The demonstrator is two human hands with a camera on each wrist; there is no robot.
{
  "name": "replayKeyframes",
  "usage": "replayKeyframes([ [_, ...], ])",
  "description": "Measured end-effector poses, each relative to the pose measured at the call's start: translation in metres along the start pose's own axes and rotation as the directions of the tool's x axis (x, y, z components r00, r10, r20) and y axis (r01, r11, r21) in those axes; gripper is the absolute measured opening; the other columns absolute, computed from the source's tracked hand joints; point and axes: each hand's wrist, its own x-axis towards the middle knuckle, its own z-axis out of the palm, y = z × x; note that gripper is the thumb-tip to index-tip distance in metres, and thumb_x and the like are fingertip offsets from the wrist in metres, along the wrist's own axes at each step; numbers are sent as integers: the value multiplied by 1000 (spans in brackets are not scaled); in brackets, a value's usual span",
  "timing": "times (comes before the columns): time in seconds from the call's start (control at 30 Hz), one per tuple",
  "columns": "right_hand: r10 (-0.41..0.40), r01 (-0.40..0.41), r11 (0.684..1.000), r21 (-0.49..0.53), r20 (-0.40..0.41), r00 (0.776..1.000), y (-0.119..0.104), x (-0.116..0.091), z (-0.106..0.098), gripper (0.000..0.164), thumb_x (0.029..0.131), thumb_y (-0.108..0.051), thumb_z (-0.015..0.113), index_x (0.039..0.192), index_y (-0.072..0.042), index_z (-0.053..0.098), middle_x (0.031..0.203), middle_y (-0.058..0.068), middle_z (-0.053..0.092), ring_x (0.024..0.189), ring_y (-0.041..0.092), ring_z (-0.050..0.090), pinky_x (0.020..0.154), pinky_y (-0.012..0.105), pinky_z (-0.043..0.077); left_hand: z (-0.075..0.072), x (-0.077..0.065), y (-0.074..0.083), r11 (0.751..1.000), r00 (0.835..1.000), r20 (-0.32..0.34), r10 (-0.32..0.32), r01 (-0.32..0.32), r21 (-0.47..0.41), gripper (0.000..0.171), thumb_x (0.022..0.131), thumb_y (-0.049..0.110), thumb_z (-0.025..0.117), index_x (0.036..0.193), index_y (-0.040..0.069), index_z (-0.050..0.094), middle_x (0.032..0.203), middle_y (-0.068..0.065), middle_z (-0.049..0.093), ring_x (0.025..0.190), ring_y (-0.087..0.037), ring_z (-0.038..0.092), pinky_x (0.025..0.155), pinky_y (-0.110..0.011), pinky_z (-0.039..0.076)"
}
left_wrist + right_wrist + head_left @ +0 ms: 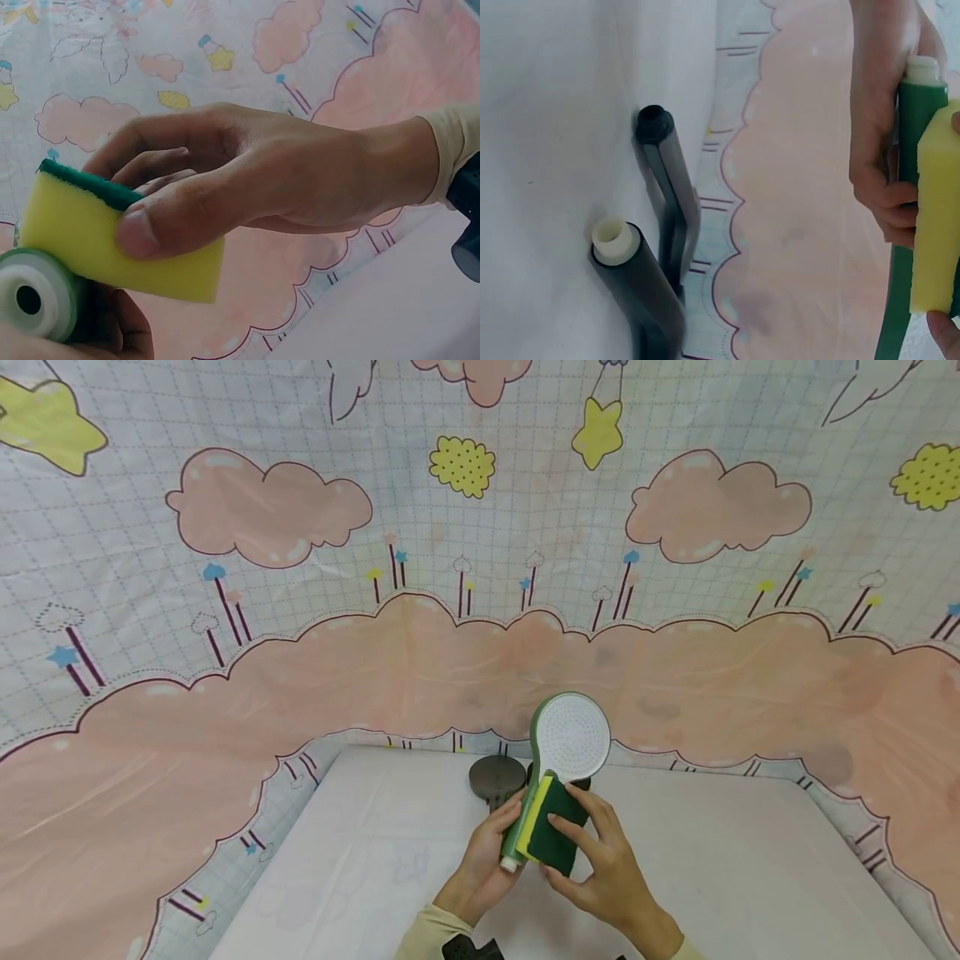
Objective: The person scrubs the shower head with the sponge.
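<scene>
Green shower head [572, 737]: being clasped in left grip [483, 862], handle [513, 842] slanting toward counter's [720, 843] far edge; sponge [557, 827]: being pinched in right grip [609, 872], yellow side touching handle

A green handheld shower head [567, 742] is held up, tilted, its round white spray face at the far right end and its white hollow connector at the near left. Against its handle's right side stands a rectangular sponge [557, 828], yellow foam toward the handle, dark green scouring layer facing right.
</scene>
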Motion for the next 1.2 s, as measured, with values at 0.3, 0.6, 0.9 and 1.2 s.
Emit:
replayKeyframes([
  [0.3, -18, 18, 1000, -1, 16, 1000, -4, -3, 3, 48, 90, -53, 62, 124, -20, 66, 143, 20, 49, 130, 29, 43, 117, 15, 21, -5, 1, -3, 1000, 1000, -19, 5, -5, 1, 50, 108, 26, 31, 155, 10, 28, 160, -9, 28, 134, -12, 45, 107, -24, 43],
  [0.6, -63, 62, 998, 6, 30, 998, -6, -6, 2, 46, 89, -52, 64, 122, -20, 66, 142, 20, 50, 129, 30, 45, 117, 15, 22, -6, -1, -2, 999, 999, -37, 30, -29, 22, 51, 107, 24, 36, 156, 14, 25, 162, -10, 24, 133, -11, 46, 104, -24, 45],
  [0.9, -76, 75, 997, 15, 60, 995, -7, -8, -1, 45, 87, -51, 66, 122, -22, 66, 142, 19, 50, 130, 28, 45, 116, 13, 23, -7, -1, -3, 998, 999, -17, 39, -38, 44, 52, 107, 21, 37, 155, 7, 25, 148, -10, 44, 123, -11, 54, 100, -25, 48],
  [1.2, -89, 89, 996, 10, 44, 995, -1, -7, -1, 44, 88, -52, 65, 119, -21, 67, 141, 19, 51, 128, 29, 46, 115, 14, 24, -10, -1, -2, 997, 999, 1, 45, -45, 66, 54, 104, 17, 45, 153, 4, 28, 136, -4, 56, 116, -11, 59, 97, -25, 51],
])
